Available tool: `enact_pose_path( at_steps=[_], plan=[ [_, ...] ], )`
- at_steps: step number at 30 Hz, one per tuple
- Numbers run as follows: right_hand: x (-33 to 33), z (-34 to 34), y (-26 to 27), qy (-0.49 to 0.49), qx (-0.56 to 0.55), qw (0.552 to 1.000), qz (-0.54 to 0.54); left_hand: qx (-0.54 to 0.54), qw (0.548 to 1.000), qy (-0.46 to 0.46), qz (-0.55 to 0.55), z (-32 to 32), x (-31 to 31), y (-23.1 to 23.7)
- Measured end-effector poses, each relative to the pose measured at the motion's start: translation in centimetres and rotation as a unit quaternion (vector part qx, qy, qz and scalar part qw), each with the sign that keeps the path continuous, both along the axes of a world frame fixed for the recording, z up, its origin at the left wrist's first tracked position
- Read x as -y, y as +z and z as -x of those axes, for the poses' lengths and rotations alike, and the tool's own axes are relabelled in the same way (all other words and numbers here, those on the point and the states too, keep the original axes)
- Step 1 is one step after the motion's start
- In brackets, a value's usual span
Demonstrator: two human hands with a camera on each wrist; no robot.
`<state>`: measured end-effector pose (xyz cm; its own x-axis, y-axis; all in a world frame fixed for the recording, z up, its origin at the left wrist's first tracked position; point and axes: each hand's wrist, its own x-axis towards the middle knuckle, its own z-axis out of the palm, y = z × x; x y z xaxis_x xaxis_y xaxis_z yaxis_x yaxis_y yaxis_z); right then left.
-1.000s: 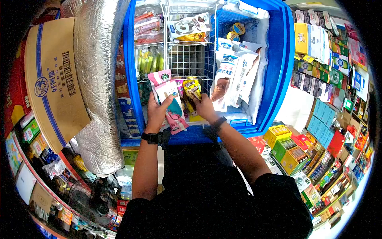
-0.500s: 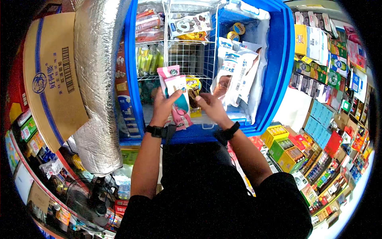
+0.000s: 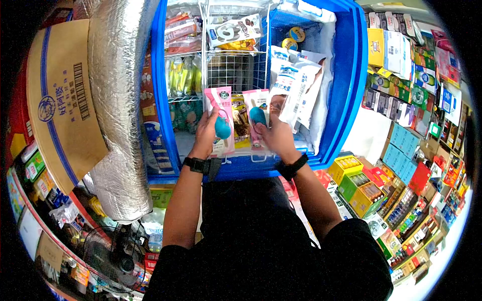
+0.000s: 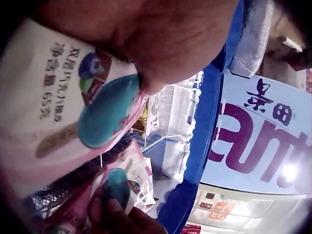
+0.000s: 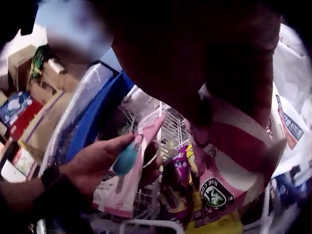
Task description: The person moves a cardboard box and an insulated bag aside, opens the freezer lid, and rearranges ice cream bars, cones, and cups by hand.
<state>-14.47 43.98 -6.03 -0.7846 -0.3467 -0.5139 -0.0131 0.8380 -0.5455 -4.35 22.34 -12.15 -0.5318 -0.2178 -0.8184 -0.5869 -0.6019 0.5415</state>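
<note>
Over the freezer's front section, my left hand (image 3: pixel 203 139) grips a pink-and-white ice cream bar packet (image 3: pixel 219 100) with a teal bar printed on it. In the left wrist view, this packet fills the left side beneath the thumb. My right hand (image 3: pixel 279 139) pinches a second, similar pink ice cream packet (image 3: pixel 256 100), held upright just to the right of the first. Between and below the two packets lies a yellow-and-brown ice cream packet (image 3: pixel 241 118). The right wrist view shows a purple wrapper (image 5: pixel 180 165) beside it.
The blue chest freezer (image 3: pixel 346 100) has white wire baskets (image 3: pixel 228 70) with wrapped ices. Large white packets (image 3: pixel 296 90) lie at the right. A silver insulating cover (image 3: pixel 118 110) and a cardboard sheet (image 3: pixel 63 110) stand at the left, a fan (image 3: pixel 118 256) below. Stocked goods fill the right side.
Both pink packets were overlapped in my left hand while my right hand was at the yellow packet. Now my right hand holds one of them, and the two packets are apart.
</note>
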Motion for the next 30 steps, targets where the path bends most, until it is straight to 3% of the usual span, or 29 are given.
enact_pose_path(
  at_steps=[4, 10, 14, 16, 19, 20, 21, 24, 26, 28, 30],
  plan=[
    [0.2, -0.3, -2.2, 0.146, -0.047, 0.974, -0.164, -0.003, 1.0, -0.018, 0.018, -0.2, -0.9, -1.8],
    [1.0, 0.0, -3.9, 0.163, 0.009, 0.964, -0.208, -0.035, 0.999, -0.035, -0.006, -0.1, -1.8, -1.2],
    [2.7, 0.0, -6.8, 0.165, -0.05, 0.962, -0.209, 0.027, 0.997, -0.072, -0.018, 0.9, -2.2, 0.6],
    [2.3, -0.6, -7.4, 0.168, -0.045, 0.963, -0.204, 0.035, 0.998, -0.053, 0.006, 1.2, -2.5, 0.9],
    [2.2, -1.1, -6.1, 0.145, -0.038, 0.97, -0.193, -0.037, 0.998, -0.038, 0.017, 0.9, -2.5, 0.0],
    [2.0, -1.2, -5.5, 0.136, -0.04, 0.972, -0.185, 0.012, 0.998, -0.058, 0.007, 0.6, -2.5, 0.1],
    [1.7, -1.2, -4.9, 0.126, -0.043, 0.975, -0.177, -0.014, 0.997, -0.08, 0.018, 0.5, -2.5, -0.5],
    [1.0, -1.3, -4.2, 0.051, 0.026, 0.998, 0.007, -0.1, 0.984, -0.134, 0.065, 0.5, -2.9, -2.6],
    [0.8, -1.5, -4.0, -0.025, 0.127, 0.986, 0.108, -0.106, 0.966, -0.206, 0.114, 0.9, -3.2, -3.3],
    [-0.2, -1.2, -4.9, -0.009, 0.128, 0.987, 0.093, -0.094, 0.927, -0.307, 0.191, 1.4, -3.2, -2.7],
    [-0.9, -0.9, -4.7, 0.012, 0.101, 0.994, 0.041, -0.108, 0.881, -0.341, 0.31, 1.1, -3.7, -2.4]
  ],
)
